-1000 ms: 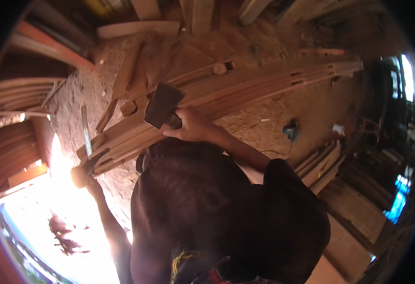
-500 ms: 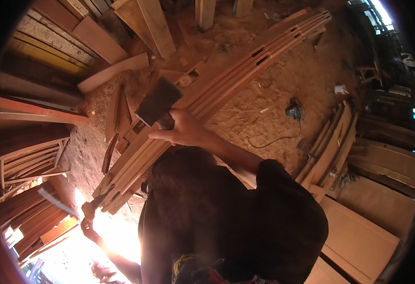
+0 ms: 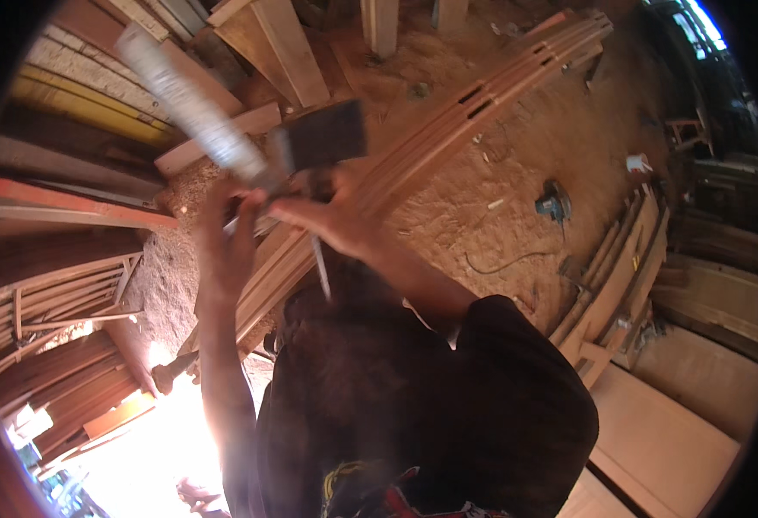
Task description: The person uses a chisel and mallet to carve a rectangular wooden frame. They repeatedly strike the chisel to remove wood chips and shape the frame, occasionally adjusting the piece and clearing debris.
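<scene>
Your right hand (image 3: 336,223) is over the long beams (image 3: 500,93); right of these beams lie a power tool (image 3: 553,204) and, farther right, boards (image 3: 614,276); left, a slatted frame (image 3: 72,292).

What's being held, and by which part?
Right grip holds a block-headed mallet by its handle, near the head. Left grip is by a pale strip, at its lower end; too blurred to confirm holding.

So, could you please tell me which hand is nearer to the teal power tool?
Right. The right hand is left of the teal power tool, over the planks; the left hand is farther out that way.
</scene>
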`<state>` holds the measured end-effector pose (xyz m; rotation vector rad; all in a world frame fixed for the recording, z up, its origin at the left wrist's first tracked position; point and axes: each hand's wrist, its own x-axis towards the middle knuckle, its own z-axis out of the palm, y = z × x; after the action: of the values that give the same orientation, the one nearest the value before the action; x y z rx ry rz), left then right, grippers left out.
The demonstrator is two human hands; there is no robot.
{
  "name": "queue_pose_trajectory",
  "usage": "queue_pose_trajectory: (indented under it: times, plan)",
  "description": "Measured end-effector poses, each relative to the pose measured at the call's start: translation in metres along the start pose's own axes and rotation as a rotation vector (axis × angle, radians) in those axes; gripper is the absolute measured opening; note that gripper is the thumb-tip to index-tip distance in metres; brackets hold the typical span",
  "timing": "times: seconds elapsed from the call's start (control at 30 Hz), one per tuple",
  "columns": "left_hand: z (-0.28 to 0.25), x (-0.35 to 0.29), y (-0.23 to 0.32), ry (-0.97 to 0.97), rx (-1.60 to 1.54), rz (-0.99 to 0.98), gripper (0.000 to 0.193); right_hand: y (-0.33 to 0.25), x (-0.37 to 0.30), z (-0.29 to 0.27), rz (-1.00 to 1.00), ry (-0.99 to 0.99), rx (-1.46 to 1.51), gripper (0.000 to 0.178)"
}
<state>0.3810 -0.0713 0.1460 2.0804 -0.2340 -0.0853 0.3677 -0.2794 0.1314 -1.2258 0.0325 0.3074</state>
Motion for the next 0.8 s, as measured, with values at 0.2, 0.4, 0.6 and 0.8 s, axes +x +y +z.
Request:
queue_pose_trajectory:
  times: [0.2,0.4,0.6,0.8]
  plan:
    - [0.057,-0.001,0.061,0.001,0.323,0.311,0.041,0.006,-0.010,-0.138,-0.345,0.766,-0.058,0.037]
    - [0.042,-0.059,0.002,-0.149,-0.094,-0.099,0.046,-0.017,-0.015,-0.280,-0.531,1.117,-0.204,0.034]
    - [0.044,-0.102,-0.045,-0.030,-0.259,-0.328,0.042,-0.002,-0.002,-0.368,-0.425,1.420,-0.815,0.041]
    - [0.025,-0.135,-0.052,0.037,-0.270,-0.468,0.043,-0.027,-0.017,-0.317,-0.184,1.453,-1.305,0.052]
